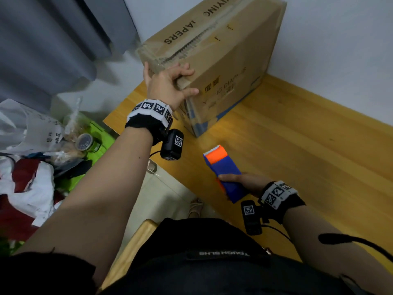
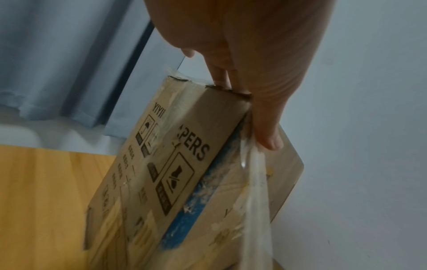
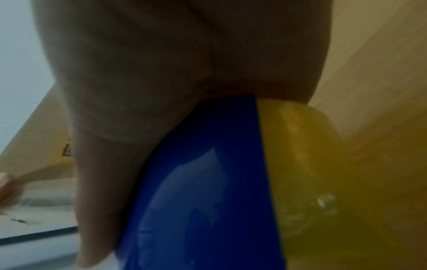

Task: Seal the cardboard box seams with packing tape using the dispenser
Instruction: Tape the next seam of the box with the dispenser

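A brown cardboard box [image 1: 225,60] with black print stands on the wooden table [image 1: 297,150], against the white wall. Old clear tape runs along its top seam [image 1: 191,43]. My left hand [image 1: 170,81] grips the box's near upper corner, fingers over the top, thumb on the front face. In the left wrist view the fingers [image 2: 221,76] hook over the corner of the box [image 2: 175,164], and a loose strip of clear tape [image 2: 254,191] hangs down its edge. My right hand [image 1: 244,182] holds a blue and orange tape dispenser [image 1: 223,171] above the table, its blade end pointing at the box. The right wrist view shows the dispenser's blue body [image 3: 208,182] and yellowish tape roll [image 3: 305,164].
A grey curtain [image 1: 53,39] hangs at the back left. Left of the table lie plastic bags [image 1: 27,124], a jar [image 1: 85,143], a green container [image 1: 95,133] and clothes. The table's left edge [image 1: 127,133] runs near my left wrist. Bare wood stretches to the right of the box.
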